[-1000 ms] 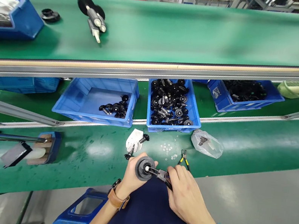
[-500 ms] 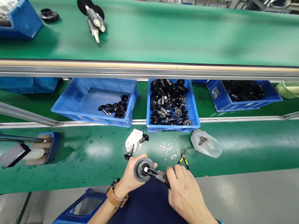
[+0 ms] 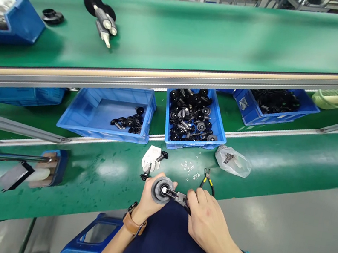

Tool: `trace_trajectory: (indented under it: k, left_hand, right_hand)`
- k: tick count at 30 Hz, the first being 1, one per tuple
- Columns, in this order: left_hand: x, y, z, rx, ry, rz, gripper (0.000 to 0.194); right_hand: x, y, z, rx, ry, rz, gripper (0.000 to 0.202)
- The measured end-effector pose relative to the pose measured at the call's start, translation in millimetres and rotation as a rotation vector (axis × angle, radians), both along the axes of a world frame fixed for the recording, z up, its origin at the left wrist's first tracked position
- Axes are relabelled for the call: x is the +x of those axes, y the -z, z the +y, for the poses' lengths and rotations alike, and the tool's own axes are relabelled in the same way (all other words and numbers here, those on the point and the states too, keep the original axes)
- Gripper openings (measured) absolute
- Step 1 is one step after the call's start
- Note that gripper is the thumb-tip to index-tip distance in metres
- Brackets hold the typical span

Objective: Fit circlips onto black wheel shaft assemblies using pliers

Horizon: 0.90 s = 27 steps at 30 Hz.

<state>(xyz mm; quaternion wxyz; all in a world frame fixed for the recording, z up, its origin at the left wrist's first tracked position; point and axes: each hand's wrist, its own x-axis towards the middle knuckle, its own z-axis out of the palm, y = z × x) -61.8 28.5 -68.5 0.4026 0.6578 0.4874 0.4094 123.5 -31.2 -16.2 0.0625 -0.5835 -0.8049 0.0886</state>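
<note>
My left hand [image 3: 147,200] is wrapped around a dark grey round flanged part [image 3: 158,191], its face with a pale centre turned up toward me. In my right hand [image 3: 206,212] is a pair of pliers [image 3: 179,197], whose tips touch the part's centre; the handles are mostly hidden by my fingers. Just beyond the left hand lies a white glove [image 3: 151,158] with a black shafted part [image 3: 162,156] on it and another [image 3: 146,173] beside it. Yellow-and-black handled pliers [image 3: 208,180] lie past my right hand, near several small rings [image 3: 188,167].
Blue bins stand behind: one with a few black parts [image 3: 103,111], one full of them [image 3: 193,117], another [image 3: 273,105] at right. A plastic bag [image 3: 236,162] lies on the green bench. A rail [image 3: 176,85] and raised belt [image 3: 203,37] cross behind; a fixture [image 3: 29,168] sits left.
The view has shifted very slightly. My hands keep their hold, with the plier tips still at the part's centre; nothing has been taken up or let go.
</note>
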Motion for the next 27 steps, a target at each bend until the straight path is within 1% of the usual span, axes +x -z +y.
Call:
trace_trajectory:
  k: [7, 12, 20, 22, 24, 25, 27]
  left_hand:
    - [2.3, -0.5, 0.9, 0.042, -0.041, 0.02, 0.041]
    - [2.7, -0.4, 0.3, 0.063, -0.065, 0.024, 0.041]
    - [3.1, 2.3, 0.5, 0.046, -0.077, 0.016, 0.039]
    - [3.7, 3.2, 2.2, 0.034, -0.073, 0.004, 0.038]
    - [4.7, 5.0, 4.8, 0.011, -0.071, -0.012, 0.037]
    - [5.4, 6.0, 6.3, -0.004, -0.074, -0.02, 0.036]
    - [6.7, 7.7, 9.2, -0.041, -0.087, -0.034, 0.036]
  right_hand:
    - [-4.9, -1.1, -4.7, -0.027, 0.031, -0.02, 0.03]
    - [-7.3, -0.1, -5.8, -0.007, 0.038, -0.024, 0.031]
    - [-9.3, 1.5, -6.4, -0.003, 0.047, -0.013, 0.028]
    - [-9.8, 3.0, -5.7, -0.013, 0.046, 0.014, 0.031]
    - [-6.8, 11.5, -1.3, -0.041, 0.042, 0.092, 0.036]
    - [-3.2, 20.0, 2.8, -0.067, 0.056, 0.151, 0.036]
    - [9.5, 46.3, 14.4, -0.159, 0.18, 0.263, 0.031]
